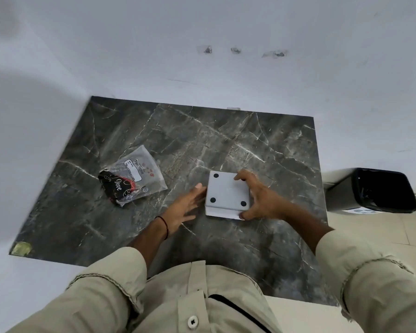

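My right hand (262, 198) grips the grey box (227, 191), left hand (187, 205) flat-fingered against it; lifting next, I'd keep it level.

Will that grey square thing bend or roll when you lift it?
Probably stiff: the grey block keeps flat faces under the right hand. Being square, it likely won't roll. Its black feet face up, so it may slide when pushed.
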